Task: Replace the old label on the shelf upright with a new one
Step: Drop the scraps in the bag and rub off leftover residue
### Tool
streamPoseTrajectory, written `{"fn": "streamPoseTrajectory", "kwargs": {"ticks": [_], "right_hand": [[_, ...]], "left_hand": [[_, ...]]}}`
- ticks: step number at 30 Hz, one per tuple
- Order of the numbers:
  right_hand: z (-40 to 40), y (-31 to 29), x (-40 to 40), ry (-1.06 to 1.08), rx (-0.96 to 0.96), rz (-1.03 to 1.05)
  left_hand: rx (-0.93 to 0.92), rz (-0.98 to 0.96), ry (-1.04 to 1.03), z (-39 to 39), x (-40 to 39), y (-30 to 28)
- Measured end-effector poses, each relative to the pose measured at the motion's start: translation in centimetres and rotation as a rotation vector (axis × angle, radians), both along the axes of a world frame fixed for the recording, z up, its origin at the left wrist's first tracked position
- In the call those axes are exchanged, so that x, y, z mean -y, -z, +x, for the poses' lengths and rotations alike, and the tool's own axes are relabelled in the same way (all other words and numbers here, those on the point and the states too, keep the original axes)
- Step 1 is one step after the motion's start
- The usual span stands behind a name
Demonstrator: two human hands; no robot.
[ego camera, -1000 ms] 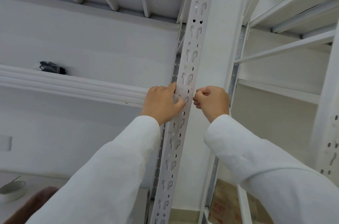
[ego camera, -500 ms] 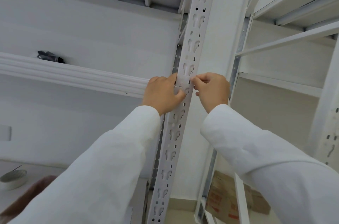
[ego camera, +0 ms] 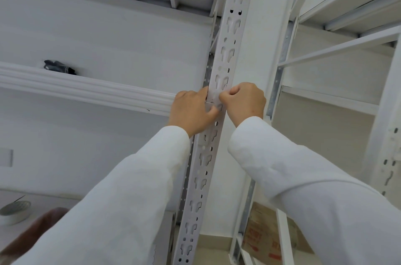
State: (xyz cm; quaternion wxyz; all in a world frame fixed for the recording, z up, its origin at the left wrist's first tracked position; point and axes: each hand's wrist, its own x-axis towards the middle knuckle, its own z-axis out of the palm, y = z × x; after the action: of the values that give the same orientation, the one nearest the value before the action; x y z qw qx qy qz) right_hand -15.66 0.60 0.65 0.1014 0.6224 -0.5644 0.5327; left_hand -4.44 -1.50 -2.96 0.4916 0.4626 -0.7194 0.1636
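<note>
A white perforated shelf upright (ego camera: 225, 52) runs from the bottom centre up to the top. A pale, nearly see-through label (ego camera: 213, 96) lies across its face at mid height. My left hand (ego camera: 192, 112) wraps the upright's left edge, its thumb pressing the label's lower part. My right hand (ego camera: 244, 101) is curled against the upright's right side, fingertips pinching the label's right edge. Both arms wear white sleeves. Most of the label is hidden between the two hands.
A white shelf beam (ego camera: 86, 88) runs to the left with a dark object (ego camera: 59, 67) on it. More white shelving (ego camera: 338, 47) stands to the right. Cardboard boxes (ego camera: 267, 236) sit low right, and a roll of tape (ego camera: 15, 210) lies low left.
My right hand has moved left from beside the upright onto its face and now pinches the label's edge. My left hand has kept its hold. The view has tilted slightly.
</note>
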Motion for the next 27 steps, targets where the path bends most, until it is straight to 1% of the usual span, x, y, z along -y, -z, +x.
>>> {"fn": "streamPoseTrajectory", "kwargs": {"ticks": [7, 10, 14, 17, 19, 21, 23, 25, 27], "right_hand": [[-0.3, 0.5, 0.8, 0.044, 0.017, 0.052], [-1.3, 1.1, 1.1, -0.015, 0.083, 0.021], [-2.6, 1.3, 1.3, -0.137, 0.253, -0.020], [-2.4, 1.3, 0.9, -0.202, 0.277, -0.048], [-2.0, 1.3, 0.4, -0.236, 0.256, -0.095], [-1.2, 1.2, -0.3, -0.286, 0.171, -0.132], [0.1, 1.2, -1.0, -0.363, 0.045, -0.138], [2.0, 1.6, -1.6, -0.447, -0.069, -0.136], [4.4, 2.5, -1.8, -0.534, -0.105, -0.121]], "left_hand": [[0.008, 0.019, -0.004, 0.0, -0.1, 0.2], [0.023, 0.025, 0.010, 0.1, 0.0, 0.0], [0.030, 0.027, 0.016, 0.2, 0.0, -0.2], [0.036, 0.024, 0.007, 0.3, -0.1, -0.2], [0.060, 0.039, 0.025, 0.3, -0.2, -0.3], [0.084, 0.027, 0.073, 0.8, -0.2, -0.1], [0.091, -0.063, 0.121, 2.3, -0.1, 1.1], [0.102, -0.177, 0.113, 4.2, -0.3, 3.4], [0.129, -0.248, 0.060, 6.1, -0.7, 5.6]]}}
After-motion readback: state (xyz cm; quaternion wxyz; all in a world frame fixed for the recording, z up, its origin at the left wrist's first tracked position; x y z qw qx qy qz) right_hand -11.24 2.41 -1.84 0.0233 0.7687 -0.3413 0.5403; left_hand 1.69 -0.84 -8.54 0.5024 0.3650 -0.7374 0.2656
